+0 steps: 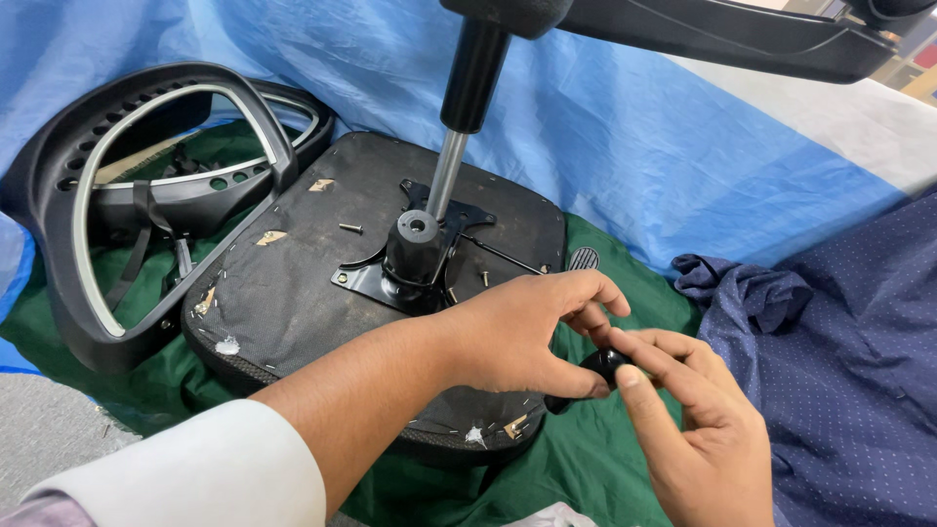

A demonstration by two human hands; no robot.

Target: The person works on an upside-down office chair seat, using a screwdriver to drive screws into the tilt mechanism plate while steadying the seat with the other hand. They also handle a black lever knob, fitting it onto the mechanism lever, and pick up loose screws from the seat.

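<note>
Black knob [603, 365] pinched between left hand [522, 332] and right hand [698, 439], at upturned chair seat [293, 283] edge | judged small, light, rigid, smooth; best gripped around its rounded head | both hands closed on it

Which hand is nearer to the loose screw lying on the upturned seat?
Left. The left hand is below-right of the small loose metal screw; the right hand is farther right.
</note>
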